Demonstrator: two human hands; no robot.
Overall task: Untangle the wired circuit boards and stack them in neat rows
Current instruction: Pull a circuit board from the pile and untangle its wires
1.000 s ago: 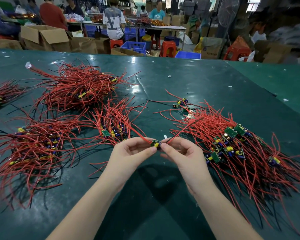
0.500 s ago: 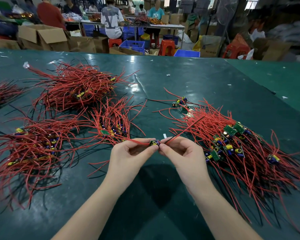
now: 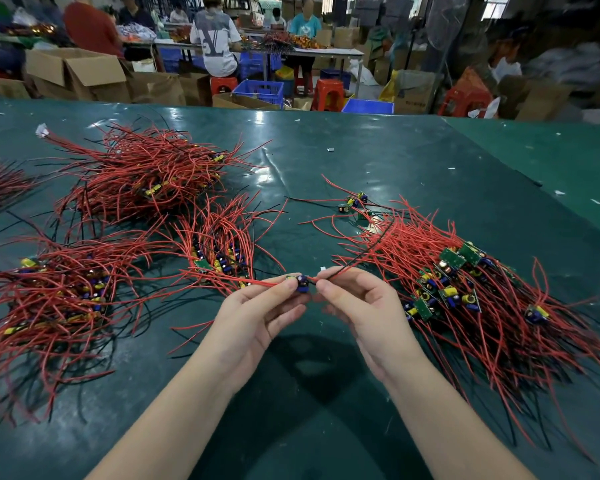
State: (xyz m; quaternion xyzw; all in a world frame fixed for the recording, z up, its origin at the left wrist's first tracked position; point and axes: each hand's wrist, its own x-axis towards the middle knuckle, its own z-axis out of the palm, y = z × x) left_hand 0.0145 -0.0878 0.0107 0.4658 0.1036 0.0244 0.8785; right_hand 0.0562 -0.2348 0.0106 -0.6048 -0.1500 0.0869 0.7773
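— Between our two hands, dead centre over the bench (image 3: 326,161), sits the one circuit board (image 3: 302,283) we have lifted free. Where do we take it?

— Look at how it lies first. Its wires run out both ways along a nine-to-three line: a red lead (image 3: 229,277) trails toward nine o'clock, and a red and black pair (image 3: 357,258) climbs away toward two o'clock.

— And our grip?

— Our left hand (image 3: 257,317) pinches the board itself between thumb and forefinger, the other fingers loosely curled beneath. Our right hand (image 3: 364,306) pinches the wires just beside the board, fingertips closed on them.

— So the left hand carries the board and the right only guides the lead?

— That is our reading. The tangled heap (image 3: 465,292) lies at three o'clock, close by the right hand, and the two o'clock lead seems to cross over its top; whether it is caught in there we cannot tell.

— And the rows?

— The small sorted bundle (image 3: 222,251) sits at ten o'clock, just beyond the left hand, boards together and wires fanning toward twelve. Larger bundles lie further out at nine (image 3: 59,292) and eleven (image 3: 146,178).

— Then the left hand is the nearer one for placing.

— We judge so: the board would need its long axis swung from nine-to-three round toward twelve-to-six to match that bundle.
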